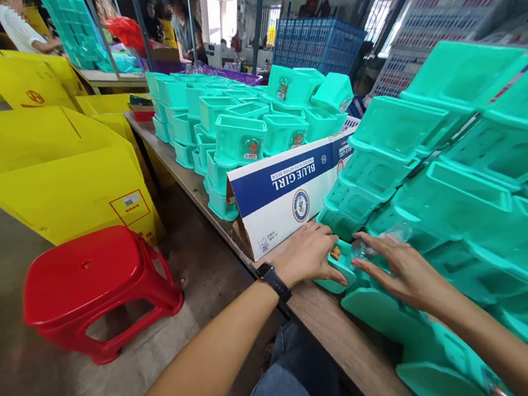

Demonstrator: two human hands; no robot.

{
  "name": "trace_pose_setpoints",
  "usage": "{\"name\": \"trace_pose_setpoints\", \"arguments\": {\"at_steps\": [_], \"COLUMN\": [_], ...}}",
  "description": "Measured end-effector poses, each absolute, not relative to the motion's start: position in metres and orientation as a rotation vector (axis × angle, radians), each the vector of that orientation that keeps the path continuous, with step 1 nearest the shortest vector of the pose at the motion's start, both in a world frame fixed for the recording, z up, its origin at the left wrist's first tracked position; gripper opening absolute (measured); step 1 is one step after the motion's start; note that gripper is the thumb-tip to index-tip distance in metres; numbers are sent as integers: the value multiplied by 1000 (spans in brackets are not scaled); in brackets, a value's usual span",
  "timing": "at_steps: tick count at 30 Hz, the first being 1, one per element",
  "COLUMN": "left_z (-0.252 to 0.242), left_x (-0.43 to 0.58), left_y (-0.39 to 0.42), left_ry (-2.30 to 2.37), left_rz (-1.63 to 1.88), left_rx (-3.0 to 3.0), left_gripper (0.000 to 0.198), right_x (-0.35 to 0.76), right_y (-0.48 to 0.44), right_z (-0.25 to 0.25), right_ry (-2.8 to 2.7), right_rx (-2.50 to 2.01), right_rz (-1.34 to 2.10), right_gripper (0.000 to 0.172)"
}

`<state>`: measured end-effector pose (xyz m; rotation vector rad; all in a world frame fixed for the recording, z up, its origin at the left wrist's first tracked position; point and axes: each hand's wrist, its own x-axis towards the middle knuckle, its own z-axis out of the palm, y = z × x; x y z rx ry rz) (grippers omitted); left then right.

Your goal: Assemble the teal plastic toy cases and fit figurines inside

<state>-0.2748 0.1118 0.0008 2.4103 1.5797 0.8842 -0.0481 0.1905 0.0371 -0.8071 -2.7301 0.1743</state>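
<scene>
On the table (pixel 311 306), immediately beyond the left hand (pixel 308 254), a white-and-blue cardboard box (pixel 288 198) with inverted lettering stood between the work position and the rows of stacked green tubs (pixel 236 139). A tall bank of nested green bins (pixel 459 190) bounded the right side, close to the right hand (pixel 398 264). Flat green pieces (pixel 379 316) lay at the near edge.

The small green container (pixel 345 252) was located between the two hands, near the table edge. It displayed an orange figure on its face. The left hand was clamped on it, fingers on the far side and thumb on the near side. The right hand was separate from the left, with thumb and fingers beside clear plastic (pixel 360 250); whether they gripped it could not be determined.

The tabletop was brown and wood-grained. A red stool (pixel 83 276) and yellow cartons (pixel 67 193) occupied the floor at left. Co-workers (pixel 184 29) were positioned in the background.
</scene>
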Motion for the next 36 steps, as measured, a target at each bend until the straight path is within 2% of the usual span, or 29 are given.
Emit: {"name": "trace_pose_setpoints", "arguments": {"at_steps": [4, 8, 10, 17, 23, 28, 33, 36], "left_z": [1, 2, 0, -19, -18, 9, 37, 47], "left_x": [-276, -274, -275, -282, -284, -287, -265, -241], "left_y": [112, 108, 105, 108, 113, 113, 126, 143], "left_ry": [1569, 1628, 1595, 1470, 1485, 1522, 1513, 1465], "left_rz": [882, 908, 965, 1077, 1028, 876, 668, 486], "left_rx": [2373, 2286, 2299, 2336, 2323, 2349, 2380, 2378], "left_gripper": [69, 99, 104, 58, 45, 48, 57, 65], "right_x": [-53, -58, -61, -78, -95, -53, 45, 79], "right_y": [189, 172, 159, 126, 115, 126, 107, 93], "right_z": [32, 20, 15, 20, 37, 62, 78, 74], "right_ry": [-2731, -2677, -2699, -2757, -2749, -2710, -2667, -2691], "right_rx": [-809, -947, -1033, -1148, -1215, -1334, -1528, -1540], "right_rz": [182, 58, 18, 56, 111, 227, 292, 361], "right_gripper": [58, 59, 57, 55, 51, 46, 57, 43]}}
